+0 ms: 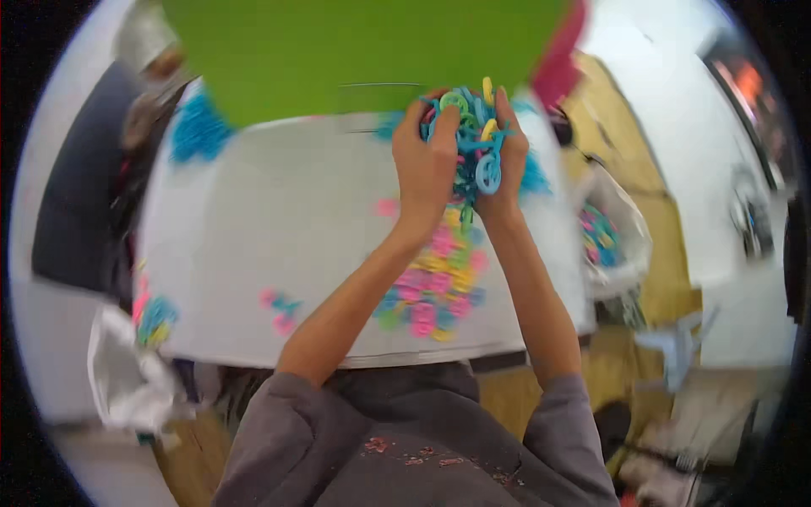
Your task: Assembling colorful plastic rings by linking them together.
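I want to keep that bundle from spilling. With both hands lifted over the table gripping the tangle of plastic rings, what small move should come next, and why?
Probably lower the cluster of rings toward the table: the left hand and right hand press it between them well above the loose pile, and some loops hang free below.

A white table point(279, 211) fills the middle of the blurred view, its near edge bending across the lower part and its far edge running under a large green panel point(363, 51) at the top. Beyond the table's right edge lies a yellowish-brown floor point(667, 245), with a pale wall or surface point(667, 76) further right and a dim reddish glow in the top right corner. Off the table's left edge stands a dark grey block point(72, 203), and the light is soft and even.
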{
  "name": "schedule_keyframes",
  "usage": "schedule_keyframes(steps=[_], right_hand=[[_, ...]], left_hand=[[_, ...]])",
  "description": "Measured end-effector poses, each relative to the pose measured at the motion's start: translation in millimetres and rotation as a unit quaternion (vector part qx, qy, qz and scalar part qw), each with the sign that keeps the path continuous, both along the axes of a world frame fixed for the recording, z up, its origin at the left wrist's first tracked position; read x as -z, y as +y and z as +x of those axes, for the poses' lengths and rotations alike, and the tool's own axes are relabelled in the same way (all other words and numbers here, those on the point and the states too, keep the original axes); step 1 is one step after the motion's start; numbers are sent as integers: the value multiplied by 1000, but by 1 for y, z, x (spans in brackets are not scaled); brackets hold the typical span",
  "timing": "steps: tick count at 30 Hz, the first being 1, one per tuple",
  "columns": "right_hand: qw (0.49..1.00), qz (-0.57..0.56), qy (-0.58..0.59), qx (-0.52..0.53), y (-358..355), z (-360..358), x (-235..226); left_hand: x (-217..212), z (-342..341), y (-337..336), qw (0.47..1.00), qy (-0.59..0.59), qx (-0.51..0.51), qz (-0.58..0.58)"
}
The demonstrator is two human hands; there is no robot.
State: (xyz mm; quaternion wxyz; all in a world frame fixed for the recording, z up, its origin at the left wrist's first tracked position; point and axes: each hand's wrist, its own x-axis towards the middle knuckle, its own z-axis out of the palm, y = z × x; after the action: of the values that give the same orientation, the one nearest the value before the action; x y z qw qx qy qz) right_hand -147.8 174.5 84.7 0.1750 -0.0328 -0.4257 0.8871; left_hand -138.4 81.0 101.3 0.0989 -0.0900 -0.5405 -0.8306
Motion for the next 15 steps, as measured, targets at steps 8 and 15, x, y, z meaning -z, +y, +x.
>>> schedule_keyframes(steps=[8, 15], right_hand=[[940, 139, -62, 305, 341, 111, 72], [827, 160, -241, 483, 394, 122, 174]], left_hand=[[83, 32, 347, 970, 25, 205, -128], [184, 25, 413, 908, 103, 234, -333]])
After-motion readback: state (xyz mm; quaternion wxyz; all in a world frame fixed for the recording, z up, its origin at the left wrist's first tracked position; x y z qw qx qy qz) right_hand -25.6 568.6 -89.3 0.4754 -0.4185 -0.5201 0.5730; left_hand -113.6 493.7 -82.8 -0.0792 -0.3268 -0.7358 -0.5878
